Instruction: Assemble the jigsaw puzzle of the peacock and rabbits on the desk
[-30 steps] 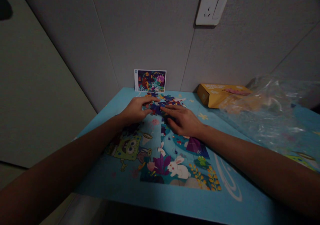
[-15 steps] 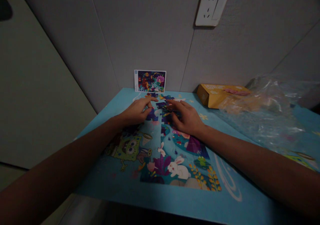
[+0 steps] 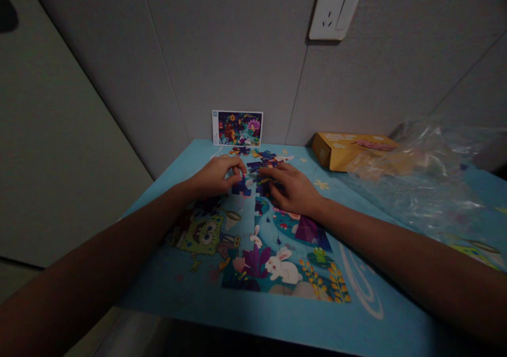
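A partly joined jigsaw puzzle (image 3: 283,270) lies flat on the blue table, with white rabbits, plants and a stream on its near part. My left hand (image 3: 219,176) is left of it, thumb and index finger pinched at a dark blue puzzle piece (image 3: 243,187) that is low over or on the tabletop. Over the upper part of the puzzle rests my right hand (image 3: 295,188), fingers spread forward and thumb apart; its palm hides some pieces. Loose pieces (image 3: 264,156) lie beyond both hands. A small picture card (image 3: 240,128) of the scene leans against the wall.
The blue table (image 3: 198,299) has printed cartoon figures and meets a grey wall (image 3: 237,45). A yellow box (image 3: 336,153) stands at the back right, and crumpled clear plastic (image 3: 423,182) lies beside it. A white socket panel (image 3: 336,9) is on the wall.
My left index finger has curled in toward the thumb, and more of the dark blue piece shows beneath it. My right hand has shifted slightly nearer and left, its fingers lower.
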